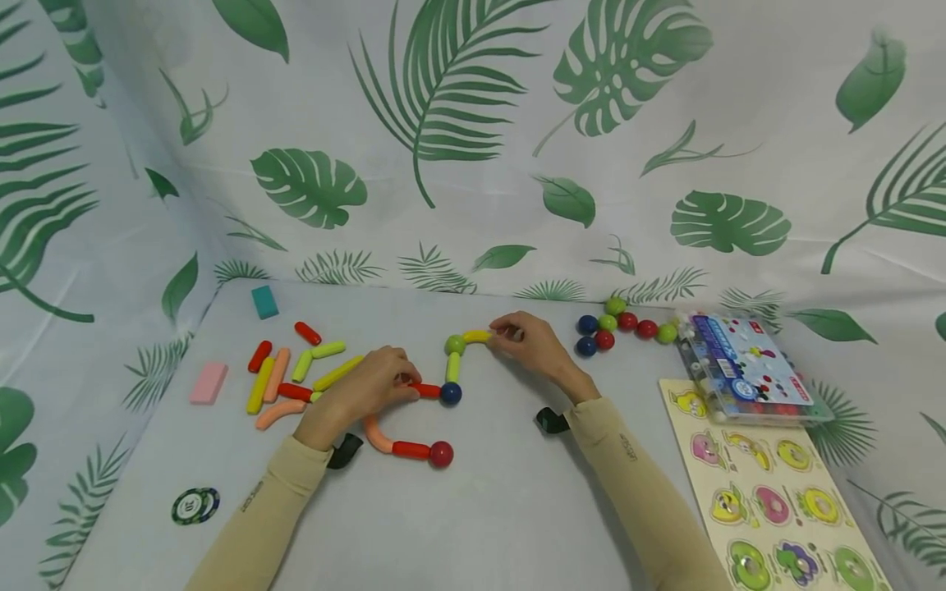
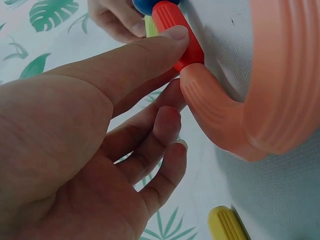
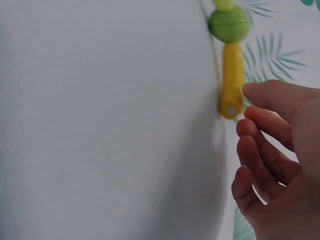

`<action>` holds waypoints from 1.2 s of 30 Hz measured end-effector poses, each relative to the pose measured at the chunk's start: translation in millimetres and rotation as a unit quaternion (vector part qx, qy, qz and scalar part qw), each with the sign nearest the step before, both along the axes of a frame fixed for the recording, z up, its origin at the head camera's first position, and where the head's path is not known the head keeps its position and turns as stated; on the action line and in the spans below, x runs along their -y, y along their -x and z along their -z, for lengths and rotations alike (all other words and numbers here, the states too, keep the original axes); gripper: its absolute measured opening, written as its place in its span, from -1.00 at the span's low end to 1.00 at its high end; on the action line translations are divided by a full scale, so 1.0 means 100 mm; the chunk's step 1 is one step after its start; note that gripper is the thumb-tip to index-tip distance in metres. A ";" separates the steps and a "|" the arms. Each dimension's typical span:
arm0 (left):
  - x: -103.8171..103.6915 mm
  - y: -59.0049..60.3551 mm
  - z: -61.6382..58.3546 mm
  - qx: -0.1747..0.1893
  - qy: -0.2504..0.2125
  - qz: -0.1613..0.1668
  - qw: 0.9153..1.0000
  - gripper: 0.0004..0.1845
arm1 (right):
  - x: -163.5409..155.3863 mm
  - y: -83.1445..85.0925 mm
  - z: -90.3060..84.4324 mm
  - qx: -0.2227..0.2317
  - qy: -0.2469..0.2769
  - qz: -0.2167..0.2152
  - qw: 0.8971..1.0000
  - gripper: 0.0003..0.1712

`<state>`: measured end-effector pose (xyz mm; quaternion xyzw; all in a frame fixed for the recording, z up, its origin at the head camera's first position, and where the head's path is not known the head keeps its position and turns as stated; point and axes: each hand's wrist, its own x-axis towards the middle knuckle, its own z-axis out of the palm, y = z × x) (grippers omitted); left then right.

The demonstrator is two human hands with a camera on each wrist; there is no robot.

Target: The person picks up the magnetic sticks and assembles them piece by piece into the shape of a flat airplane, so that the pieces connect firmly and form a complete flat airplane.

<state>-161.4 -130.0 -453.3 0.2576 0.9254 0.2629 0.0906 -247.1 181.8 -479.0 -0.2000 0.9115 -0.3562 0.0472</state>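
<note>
My left hand (image 1: 365, 384) pinches a short red stick (image 1: 425, 391) between thumb and fingers. That stick meets a navy ball (image 1: 450, 394) at one end and a peach curved stick (image 2: 212, 107) at the other. From the navy ball a lime stick (image 1: 453, 368) leads up to a green ball (image 1: 455, 345). A yellow curved stick (image 3: 232, 72) extends from the green ball, and my right hand (image 1: 528, 341) has thumb and fingertips at its free end. Lower down, another red stick (image 1: 411, 450) and a red ball (image 1: 441, 454) continue from the peach curve.
Loose coloured sticks (image 1: 273, 377) lie left, near a pink block (image 1: 209, 383), a teal block (image 1: 264, 302) and poker chips (image 1: 195, 506). Blue, red and green balls (image 1: 626, 321) cluster right, beside a plastic case (image 1: 754, 369) and a fruit puzzle board (image 1: 776, 484).
</note>
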 end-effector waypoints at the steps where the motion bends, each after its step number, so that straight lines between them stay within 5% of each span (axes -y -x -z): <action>1: 0.00 0.00 0.00 0.000 0.000 0.000 1.000 -0.78 | -0.04 -0.01 -0.01 -0.006 0.003 0.007 1.000 -0.69; 10: -0.01 0.00 0.01 0.004 -0.010 0.001 1.000 -0.77 | -0.62 -0.14 -0.18 -0.073 0.004 0.089 0.993 -0.68; 16: 0.00 -0.01 0.00 0.007 -0.006 -0.003 1.000 -0.76 | -1.03 -0.31 -0.17 -0.067 -0.001 0.138 0.988 -0.63; 29: -0.01 -0.02 0.00 0.013 -0.008 -0.004 1.000 -0.76 | -1.27 -0.44 -0.07 -0.046 -0.071 0.124 0.989 -0.53; 36: 0.00 -0.02 0.02 0.007 -0.013 0.000 1.000 -0.76 | -1.08 -0.46 -0.07 -0.059 -0.051 0.109 0.991 -0.51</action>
